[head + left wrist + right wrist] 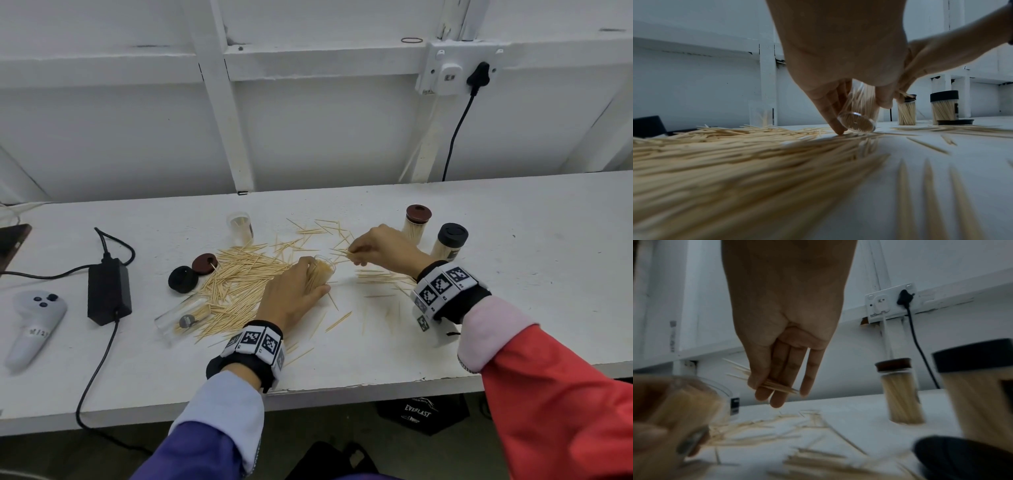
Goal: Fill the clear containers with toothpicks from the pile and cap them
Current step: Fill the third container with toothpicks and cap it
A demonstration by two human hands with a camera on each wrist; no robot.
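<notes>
Head view: container [322,272] in left hand [291,298], tilted.

Head view: high above the white table [342,359], facing forward and down; wall at 12 o'clock, both forearms entering from 6 o'clock.
Left wrist view: just above the tabletop, looking along the left hand [838,56], toothpick pile [735,162] blurred close under the lens.
Right wrist view: low, close behind the right hand [785,321], facing the wall.
Shared by all three: the black-capped container [448,243] and brown-capped container [416,222].
</notes>
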